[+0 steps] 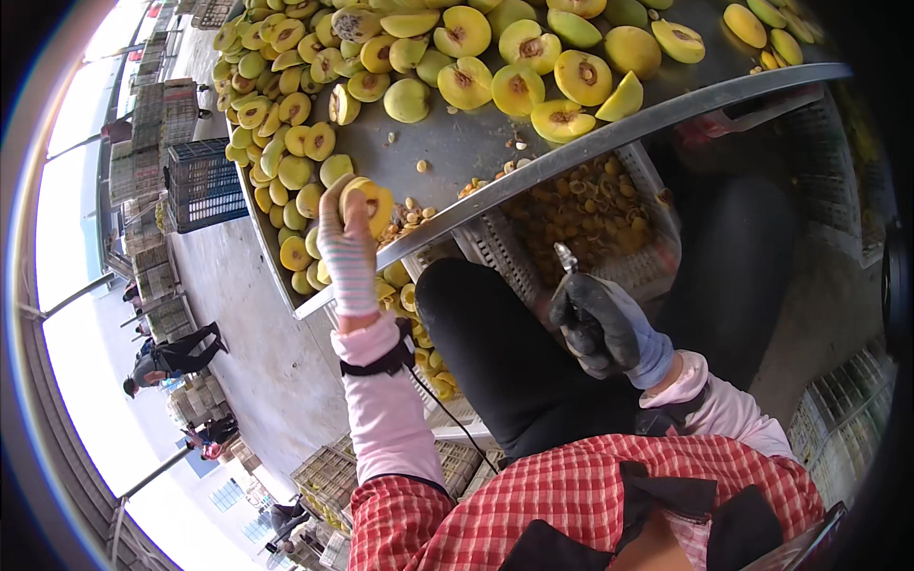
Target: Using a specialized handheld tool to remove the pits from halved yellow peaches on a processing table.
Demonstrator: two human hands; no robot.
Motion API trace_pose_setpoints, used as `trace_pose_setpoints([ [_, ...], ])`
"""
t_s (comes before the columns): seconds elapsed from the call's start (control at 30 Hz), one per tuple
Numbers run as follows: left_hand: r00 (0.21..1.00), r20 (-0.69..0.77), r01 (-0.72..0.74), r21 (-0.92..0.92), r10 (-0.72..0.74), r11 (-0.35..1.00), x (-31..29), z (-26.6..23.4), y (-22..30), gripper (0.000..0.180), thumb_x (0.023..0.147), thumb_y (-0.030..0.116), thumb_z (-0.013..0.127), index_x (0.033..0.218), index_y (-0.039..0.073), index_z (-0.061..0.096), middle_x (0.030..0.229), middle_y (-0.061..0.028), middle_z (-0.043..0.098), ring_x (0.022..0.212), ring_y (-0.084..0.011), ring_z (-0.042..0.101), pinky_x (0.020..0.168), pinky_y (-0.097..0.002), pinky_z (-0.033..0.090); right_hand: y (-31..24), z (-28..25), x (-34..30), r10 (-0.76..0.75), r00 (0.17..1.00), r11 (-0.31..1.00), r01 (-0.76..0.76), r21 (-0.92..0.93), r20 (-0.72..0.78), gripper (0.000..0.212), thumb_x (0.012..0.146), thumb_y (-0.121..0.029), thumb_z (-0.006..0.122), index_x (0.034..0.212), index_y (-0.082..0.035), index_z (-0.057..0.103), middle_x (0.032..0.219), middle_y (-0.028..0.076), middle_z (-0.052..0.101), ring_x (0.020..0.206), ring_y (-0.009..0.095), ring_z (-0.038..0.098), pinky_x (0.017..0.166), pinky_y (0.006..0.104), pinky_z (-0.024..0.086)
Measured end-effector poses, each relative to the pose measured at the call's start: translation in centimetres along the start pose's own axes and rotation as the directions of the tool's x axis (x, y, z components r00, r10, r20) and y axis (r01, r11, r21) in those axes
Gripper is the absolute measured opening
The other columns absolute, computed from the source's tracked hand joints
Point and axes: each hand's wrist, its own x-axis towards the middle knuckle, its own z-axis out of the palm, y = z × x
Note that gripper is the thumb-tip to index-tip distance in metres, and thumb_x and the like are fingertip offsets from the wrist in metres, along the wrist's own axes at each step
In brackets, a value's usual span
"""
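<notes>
A pale concrete floor (257, 333) was lit by strong daylight from the left side, where stacked plastic crates (157, 119) and a dark blue crate (205, 181) were ranged beyond the metal table's (609, 128) left edge, and slanted support poles (71, 300) were seen.

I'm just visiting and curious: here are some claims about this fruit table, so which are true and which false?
1. The left hand holds a halved yellow fruit. True.
2. The right hand is bare. False: it wears a dark glove and grips a small metal tool.
3. The metal table carries halved fruits. True.
4. The crate under the table is filled with whole fruits. False: it holds small brownish pits.
</notes>
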Motion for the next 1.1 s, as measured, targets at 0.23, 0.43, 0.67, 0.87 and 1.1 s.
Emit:
trace_pose_setpoints([
  [0.23,0.927,0.284,0.349,-0.410,-0.246,0.842,-11.5,7.0,6.2,0.049,0.095,0.044,0.046,0.115,0.001,0.057,0.104,-0.0071,0.061,0.095,-0.0154,0.058,0.087,-0.0292,0.046,0.2,1.6,1.1,-0.668,0.711,0.273,0.509,-0.817,0.220,0.023,0.092,-0.023,0.056,0.097,-0.001,0.052,0.079,0.017,0.061,0.067,0.036,0.061,0.058,0.0387,0.046],
  [0.43,0.972,0.129,0.233,-0.380,-0.198,0.895,-15.1,8.7,7.6,0.038,0.096,0.034,0.050,0.115,0.002,0.057,0.102,-0.0057,0.061,0.093,-0.0124,0.056,0.086,-0.0258,0.045,1.6,1.8,-0.2,-0.602,0.788,0.319,0.382,-0.867,0.126,0.025,0.090,-0.022,0.057,0.102,-0.001,0.051,0.082,0.021,0.062,0.077,0.040,0.060,0.061,0.0412,0.046],
  [0.67,0.973,0.180,0.171,-0.160,-0.141,0.972,-16.3,8.3,8.9,0.027,0.097,0.025,0.049,0.106,0.002,0.059,0.089,-0.0036,0.062,0.079,-0.0094,0.054,0.073,-0.0232,0.045,2.9,0.2,-1.7,-0.573,0.787,0.249,0.433,-0.866,0.229,0.026,0.091,-0.019,0.055,0.107,0.001,0.051,0.083,0.019,0.063,0.075,0.037,0.061,0.064,0.0405,0.047],
  [0.87,0.980,0.129,0.181,-0.298,-0.149,0.937,-17.5,9.3,9.5,0.029,0.096,0.028,0.052,0.106,0.002,0.059,0.090,-0.0040,0.062,0.080,-0.0093,0.055,0.075,-0.0237,0.045,4.5,1.1,-2.5,-0.735,0.647,0.215,0.509,-0.834,0.205,0.026,0.091,-0.018,0.055,0.109,0.002,0.051,0.088,0.018,0.063,0.079,0.035,0.061,0.069,0.0398,0.047],
  [1.1,0.993,-0.069,0.073,-0.281,-0.096,0.957,-18.8,11.0,9.5,0.034,0.097,0.032,0.048,0.106,0.001,0.059,0.097,-0.0055,0.061,0.088,-0.0126,0.055,0.084,-0.0258,0.044,4.0,1.0,-3.3,-0.697,0.706,0.269,0.418,-0.868,0.125,0.027,0.091,-0.017,0.055,0.109,0.003,0.052,0.093,0.022,0.063,0.089,0.038,0.061,0.072,0.0403,0.047],
])
